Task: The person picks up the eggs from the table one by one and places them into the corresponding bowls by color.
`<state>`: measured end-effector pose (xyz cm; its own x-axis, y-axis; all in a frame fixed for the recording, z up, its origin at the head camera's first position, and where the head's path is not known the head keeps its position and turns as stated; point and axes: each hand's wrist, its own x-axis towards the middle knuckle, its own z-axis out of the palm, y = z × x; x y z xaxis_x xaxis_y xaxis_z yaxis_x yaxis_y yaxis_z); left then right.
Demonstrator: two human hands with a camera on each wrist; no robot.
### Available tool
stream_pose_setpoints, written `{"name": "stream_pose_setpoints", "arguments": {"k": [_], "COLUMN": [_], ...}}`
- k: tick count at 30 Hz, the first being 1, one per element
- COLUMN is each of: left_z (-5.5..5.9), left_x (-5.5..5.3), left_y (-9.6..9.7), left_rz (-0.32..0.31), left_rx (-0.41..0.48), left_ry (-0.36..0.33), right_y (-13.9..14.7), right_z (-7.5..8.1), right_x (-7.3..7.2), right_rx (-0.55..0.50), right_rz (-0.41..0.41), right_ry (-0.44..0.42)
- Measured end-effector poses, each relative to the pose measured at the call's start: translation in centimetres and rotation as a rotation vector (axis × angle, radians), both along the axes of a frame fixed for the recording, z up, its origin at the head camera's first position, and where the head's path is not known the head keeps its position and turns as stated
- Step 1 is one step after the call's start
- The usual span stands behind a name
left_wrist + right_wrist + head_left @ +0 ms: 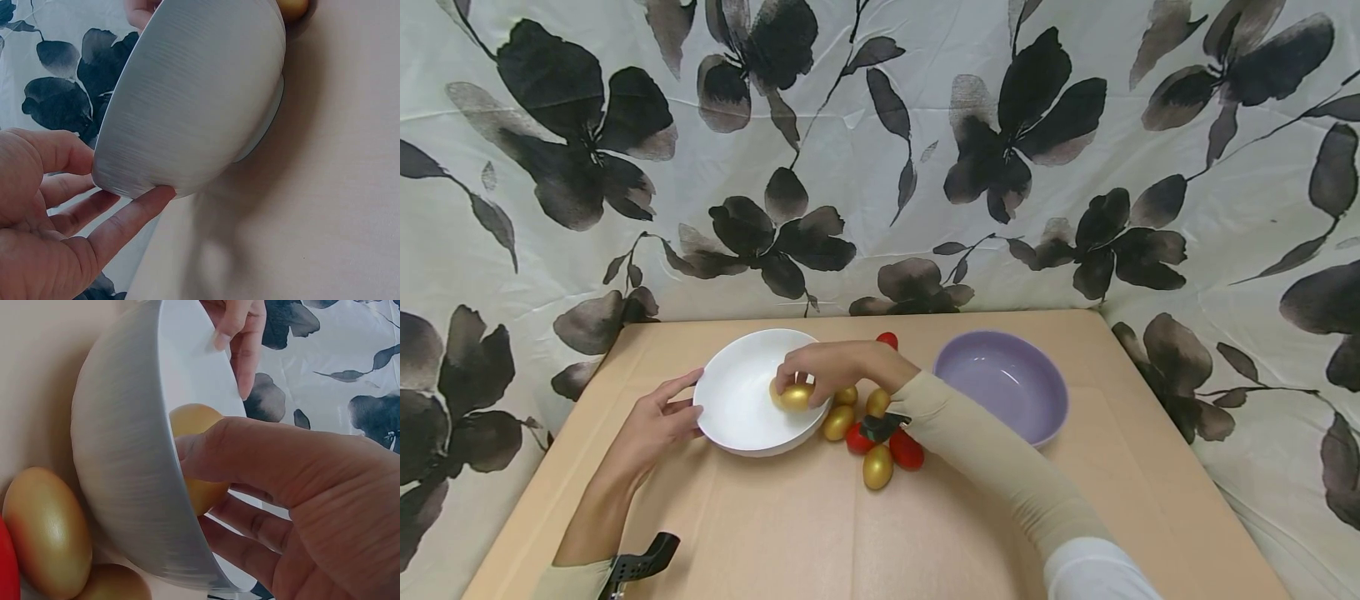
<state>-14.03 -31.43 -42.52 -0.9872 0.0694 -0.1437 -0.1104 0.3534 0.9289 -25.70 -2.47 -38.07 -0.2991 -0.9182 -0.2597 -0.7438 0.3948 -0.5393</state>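
My left hand [658, 425] holds the rim of a white bowl [730, 392] from its left side. In the left wrist view, its fingertips [164, 191] touch the bowl's outer wall. Over the bowl's right rim reaches my right hand [827, 367], gripping a golden egg [796, 397] inside it. The right wrist view shows the thumb lying against that egg [199, 419], which partly hides behind the rim. Whether another egg lies behind the held one is unclear. Right of the bowl, beneath the right forearm, golden eggs [838, 422] and red eggs [906, 450] lie close together.
A purple bowl [1007, 383] stands on the right of the light wooden table [760, 525], partly behind the right sleeve. One red egg [887, 340] shows beyond the right wrist. Floral cloth [865, 150] hangs behind the table's back edge.
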Motion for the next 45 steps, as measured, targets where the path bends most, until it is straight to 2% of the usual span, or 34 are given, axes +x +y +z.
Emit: {"name": "stream_pose_setpoints", "arguments": {"k": [14, 26, 38, 45], "left_z": [0.0, 0.1, 0.0, 0.0], "left_x": [-0.1, -0.2, -0.2, -0.2], "left_y": [-0.1, -0.1, -0.1, 0.0], "left_rz": [0.0, 0.0, 0.004, 0.014], "left_rx": [-0.011, -0.008, -0.011, -0.01], "left_ry": [-0.002, -0.004, -0.006, -0.022], "right_y": [-0.7, -1.3, -1.9, -1.5], "right_z": [-0.6, -0.9, -2.0, -1.4], "right_x": [-0.1, -0.1, -0.3, -0.2], "right_rx": [0.06, 0.066, 0.11, 0.073], "right_rz": [0.003, 0.001, -0.022, -0.068], "right_ry": [-0.016, -0.029, -0.045, -0.067]}}
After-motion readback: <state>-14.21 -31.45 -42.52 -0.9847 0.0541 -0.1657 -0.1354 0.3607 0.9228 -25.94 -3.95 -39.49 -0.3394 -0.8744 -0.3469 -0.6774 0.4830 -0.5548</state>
